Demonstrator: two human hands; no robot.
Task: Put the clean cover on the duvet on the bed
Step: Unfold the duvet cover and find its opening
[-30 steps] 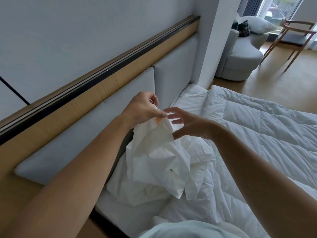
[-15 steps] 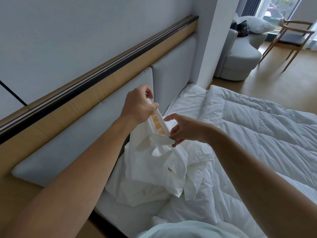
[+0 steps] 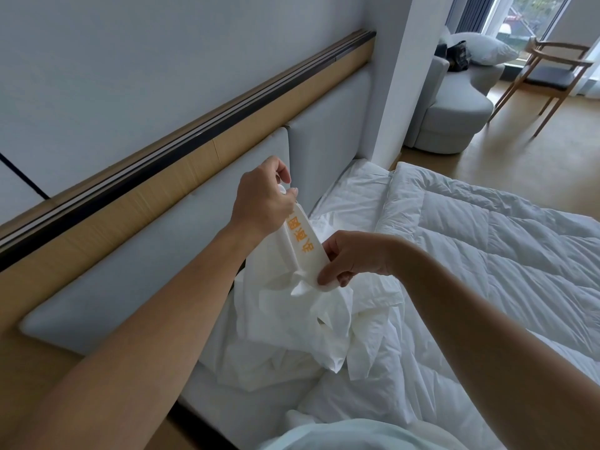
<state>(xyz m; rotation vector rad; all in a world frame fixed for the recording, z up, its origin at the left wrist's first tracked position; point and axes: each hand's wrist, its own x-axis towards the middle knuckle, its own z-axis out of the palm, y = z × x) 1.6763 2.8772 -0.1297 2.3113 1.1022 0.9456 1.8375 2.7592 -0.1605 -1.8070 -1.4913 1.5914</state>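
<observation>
Two hands hold one edge of the white cover [image 3: 282, 323] above the head end of the bed [image 3: 350, 190]. The left hand [image 3: 263, 203] is higher, with its fingers curled and thumb pressed, and it pinches the upper end of a folded band [image 3: 302, 245] of the cover that carries orange printed characters. The right hand [image 3: 354, 258] is lower and pinches the lower end of the same band between thumb and curled fingers. The band runs straight and tilted between the two hands, its upper end toward the headboard [image 3: 130, 261].

Below the band the rest of the cover hangs down in a crumpled bunch and lies at the head edge of the bed, touching the headboard. The quilted duvet [image 3: 487, 254] is spread over the bed to the right of the bunch. Its top edge stops short of the headboard, so a strip of bare sheet shows along the head edge up to the far corner. This far corner lies just beside a white column [image 3: 396, 76].

On the left, the headboard is very near the left arm and gives little room. On the far side of the bed there is open floor [image 3: 519, 151], with a grey armchair [image 3: 454, 105] and a wooden chair [image 3: 558, 69] well apart from the bed, near the window.
</observation>
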